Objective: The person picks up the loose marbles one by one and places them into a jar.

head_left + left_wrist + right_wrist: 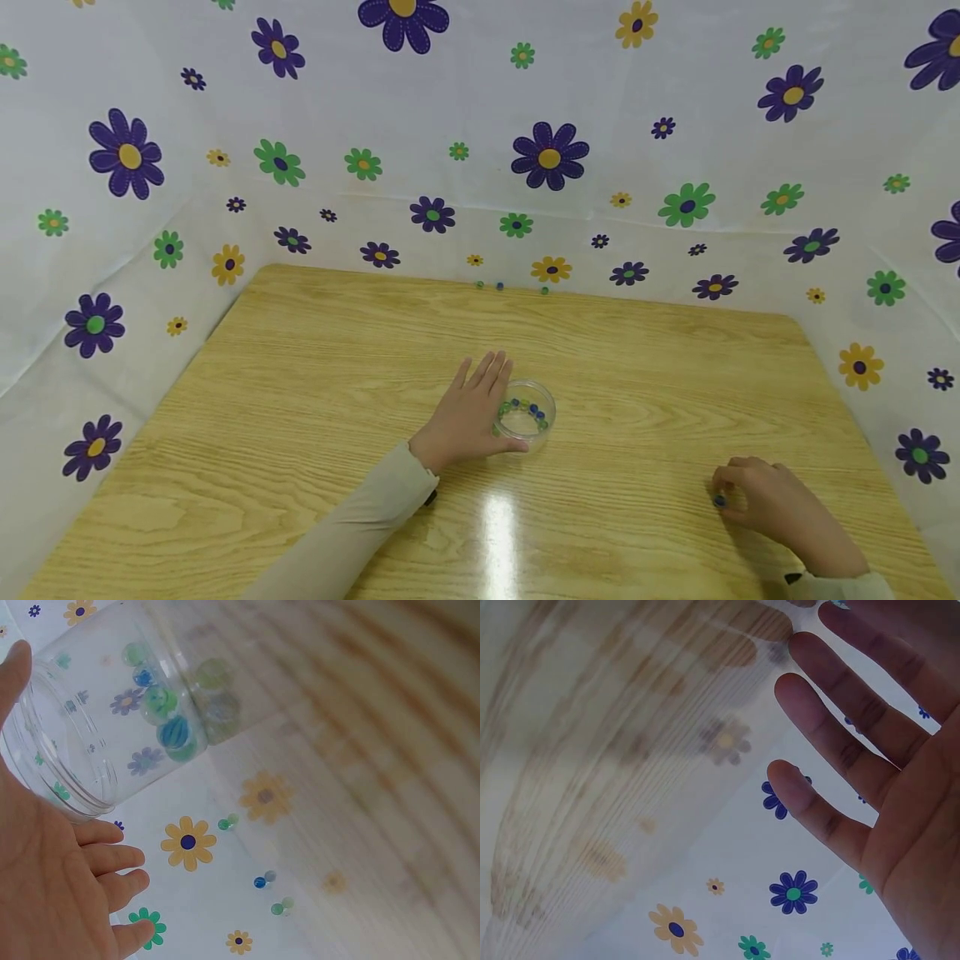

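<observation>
A clear round jar (551, 410) stands upright on the table with several green and blue marbles (174, 731) at its bottom. My left hand (468, 417) rests against the jar's left side, its fingers straight and its thumb along the near side. In the left wrist view that hand (45, 870) lies beside the jar's rim. Over to the right, low above the table, my right hand (772, 504) pinches a dark blue marble (719, 501) between thumb and forefinger. Its other fingers (832, 731) spread loosely in the right wrist view.
Three loose marbles, a blue one (499, 286) and green ones at either side (480, 285), lie along the far edge of the wooden table (337, 333). A white flowered cloth (450, 100) stands as a wall behind and at both sides.
</observation>
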`<state>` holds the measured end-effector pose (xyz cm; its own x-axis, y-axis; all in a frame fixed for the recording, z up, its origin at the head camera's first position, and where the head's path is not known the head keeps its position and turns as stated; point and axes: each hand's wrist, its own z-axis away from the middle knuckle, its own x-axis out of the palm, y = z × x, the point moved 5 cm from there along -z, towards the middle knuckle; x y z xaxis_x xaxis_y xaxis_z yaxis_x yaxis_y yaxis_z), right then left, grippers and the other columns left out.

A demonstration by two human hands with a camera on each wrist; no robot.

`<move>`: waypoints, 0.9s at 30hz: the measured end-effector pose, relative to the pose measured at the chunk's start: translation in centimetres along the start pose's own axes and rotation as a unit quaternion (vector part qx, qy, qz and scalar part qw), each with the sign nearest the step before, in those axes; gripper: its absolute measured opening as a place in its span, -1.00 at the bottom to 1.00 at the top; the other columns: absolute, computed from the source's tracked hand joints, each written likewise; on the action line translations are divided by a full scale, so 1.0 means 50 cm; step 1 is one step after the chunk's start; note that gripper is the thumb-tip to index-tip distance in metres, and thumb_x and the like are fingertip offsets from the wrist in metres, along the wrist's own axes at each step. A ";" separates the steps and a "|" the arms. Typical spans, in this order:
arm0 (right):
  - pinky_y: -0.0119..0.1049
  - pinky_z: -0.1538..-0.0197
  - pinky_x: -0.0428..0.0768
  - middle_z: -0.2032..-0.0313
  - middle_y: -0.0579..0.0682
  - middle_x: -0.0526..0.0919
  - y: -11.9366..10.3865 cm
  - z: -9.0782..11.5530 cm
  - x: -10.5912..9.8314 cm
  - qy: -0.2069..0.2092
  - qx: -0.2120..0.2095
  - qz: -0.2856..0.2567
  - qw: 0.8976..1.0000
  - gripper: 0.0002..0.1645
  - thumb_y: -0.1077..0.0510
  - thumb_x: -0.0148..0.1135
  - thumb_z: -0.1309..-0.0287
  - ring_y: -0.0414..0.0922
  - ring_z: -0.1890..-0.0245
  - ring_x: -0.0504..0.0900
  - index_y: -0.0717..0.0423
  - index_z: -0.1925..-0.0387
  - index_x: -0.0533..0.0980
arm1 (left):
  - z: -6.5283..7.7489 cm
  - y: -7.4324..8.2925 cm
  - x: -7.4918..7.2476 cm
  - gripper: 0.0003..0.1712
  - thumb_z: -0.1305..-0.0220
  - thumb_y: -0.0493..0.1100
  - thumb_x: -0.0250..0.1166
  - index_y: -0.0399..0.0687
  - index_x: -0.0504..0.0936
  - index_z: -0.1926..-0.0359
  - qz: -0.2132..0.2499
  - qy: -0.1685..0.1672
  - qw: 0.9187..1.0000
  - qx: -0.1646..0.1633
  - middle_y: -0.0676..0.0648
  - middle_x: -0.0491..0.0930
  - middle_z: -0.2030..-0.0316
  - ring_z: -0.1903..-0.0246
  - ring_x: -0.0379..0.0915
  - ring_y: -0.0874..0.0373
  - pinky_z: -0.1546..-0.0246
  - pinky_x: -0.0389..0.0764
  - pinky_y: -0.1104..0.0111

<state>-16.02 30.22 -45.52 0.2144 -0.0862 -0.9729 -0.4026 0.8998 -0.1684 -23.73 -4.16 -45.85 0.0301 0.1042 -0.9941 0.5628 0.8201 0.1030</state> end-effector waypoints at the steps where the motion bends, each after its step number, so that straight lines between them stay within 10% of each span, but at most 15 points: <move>1: -0.28 0.48 0.40 0.49 -0.32 0.51 0.001 0.000 0.001 0.000 -0.001 -0.002 1.000 -0.72 0.10 0.53 0.27 -0.33 0.49 0.48 -0.18 0.50 0.54 | 0.000 0.000 0.000 0.32 0.02 0.58 0.08 -0.25 -0.11 -0.46 -0.002 0.001 1.000 0.001 -0.22 -0.10 -0.47 -0.47 -0.21 -0.05 -0.44 -0.12 0.01; 27: -0.47 0.54 0.31 0.53 -0.34 0.50 -0.016 -0.007 0.002 0.054 -0.058 0.013 0.997 -0.72 0.15 0.53 0.29 -0.40 0.54 0.47 -0.16 0.55 0.54 | -0.001 -0.001 0.005 0.32 0.02 0.57 0.08 -0.26 -0.11 -0.46 0.000 0.004 1.000 0.002 -0.23 -0.10 -0.47 -0.47 -0.21 -0.05 -0.44 -0.12 0.00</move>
<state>-15.99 29.35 -45.53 0.1088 -0.1153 -0.9873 -0.5089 0.8468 -0.1550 -23.79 -4.15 -46.09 0.0244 0.1088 -0.9938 0.5666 0.8175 0.1034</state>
